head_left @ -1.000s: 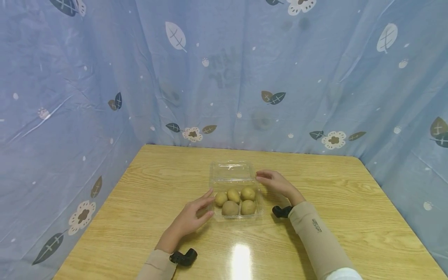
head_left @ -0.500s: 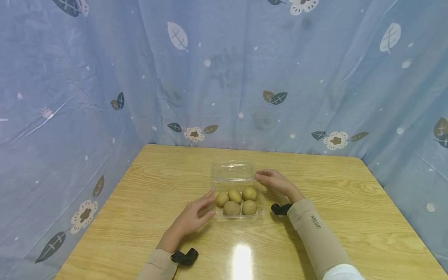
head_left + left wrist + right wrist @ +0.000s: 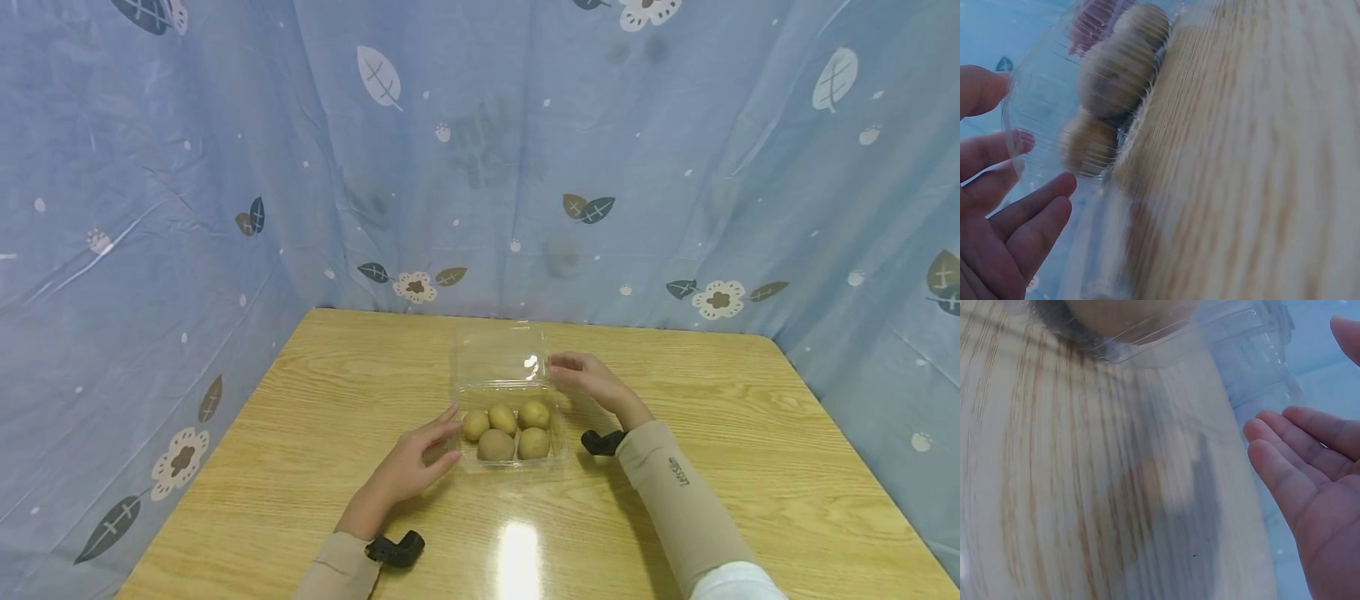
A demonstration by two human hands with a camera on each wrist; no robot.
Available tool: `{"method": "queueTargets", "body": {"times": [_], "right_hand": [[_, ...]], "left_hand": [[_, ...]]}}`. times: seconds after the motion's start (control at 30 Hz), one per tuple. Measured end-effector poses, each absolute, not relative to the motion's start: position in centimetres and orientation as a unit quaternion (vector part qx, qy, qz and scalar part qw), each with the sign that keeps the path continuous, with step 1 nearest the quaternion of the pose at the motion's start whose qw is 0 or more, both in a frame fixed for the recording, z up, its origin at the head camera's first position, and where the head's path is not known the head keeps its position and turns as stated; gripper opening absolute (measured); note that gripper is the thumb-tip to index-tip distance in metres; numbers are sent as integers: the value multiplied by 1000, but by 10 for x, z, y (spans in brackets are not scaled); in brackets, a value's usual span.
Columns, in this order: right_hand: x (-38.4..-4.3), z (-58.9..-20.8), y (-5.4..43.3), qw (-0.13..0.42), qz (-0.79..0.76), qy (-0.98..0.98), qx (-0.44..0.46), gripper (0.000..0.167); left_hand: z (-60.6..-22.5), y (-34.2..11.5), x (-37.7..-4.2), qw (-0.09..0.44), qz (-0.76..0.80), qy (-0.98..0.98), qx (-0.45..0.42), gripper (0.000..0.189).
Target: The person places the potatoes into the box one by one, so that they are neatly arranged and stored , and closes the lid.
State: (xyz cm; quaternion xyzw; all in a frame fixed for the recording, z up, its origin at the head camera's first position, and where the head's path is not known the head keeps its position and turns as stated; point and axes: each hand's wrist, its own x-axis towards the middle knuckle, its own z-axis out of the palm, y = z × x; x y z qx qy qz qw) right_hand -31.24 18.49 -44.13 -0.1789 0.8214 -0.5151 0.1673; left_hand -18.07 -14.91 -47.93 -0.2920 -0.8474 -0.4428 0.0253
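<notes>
A clear plastic clamshell box (image 3: 560, 450) rests on the table with its see-through lid (image 3: 495, 354) raised at the back. Inside lie several small yellow-brown potatoes (image 3: 502, 419); the front left one is browner and duller. My left hand (image 3: 411, 462) is at the box's left side, fingers spread. In the left wrist view its fingertips (image 3: 1065, 185) are right at the clear wall, and the potatoes show blurred through the plastic. Beside the lid's right edge is my right hand (image 3: 592, 385), fingers extended. The right wrist view shows its palm with nothing in it.
The wooden table (image 3: 360, 367) extends around the box on all sides, with a bright reflection near the front. A blue patterned curtain (image 3: 480, 167) hangs behind and along both sides. A black wrist camera (image 3: 396, 550) sits on the left wrist, another (image 3: 602, 443) on the right.
The lid's top edge has moved up in the head view and its glare has shifted right. My right hand has risen slightly. The left hand and the potatoes have stayed put.
</notes>
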Motion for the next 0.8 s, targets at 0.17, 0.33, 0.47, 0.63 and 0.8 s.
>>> {"method": "queueTargets", "body": {"times": [0.17,0.33,0.47,0.63,0.8], "right_hand": [[-311,-436,186,161,-514,824,-177,52],[-307,-433,188,157,-523,817,-186,57],[-304,-431,189,158,-533,810,-188,59],[-299,-424,187,155,-531,811,-192,57],[-294,-415,185,151,-534,806,-206,53]], "left_hand": [[-479,-149,-181,27,-438,-850,-291,49],[-479,-149,-181,29,-438,-849,-294,49],[-480,-149,-181,28,-440,-847,-297,49],[-480,-149,-181,25,-446,-844,-298,48],[-480,-150,-181,22,-449,-843,-295,49]]}}
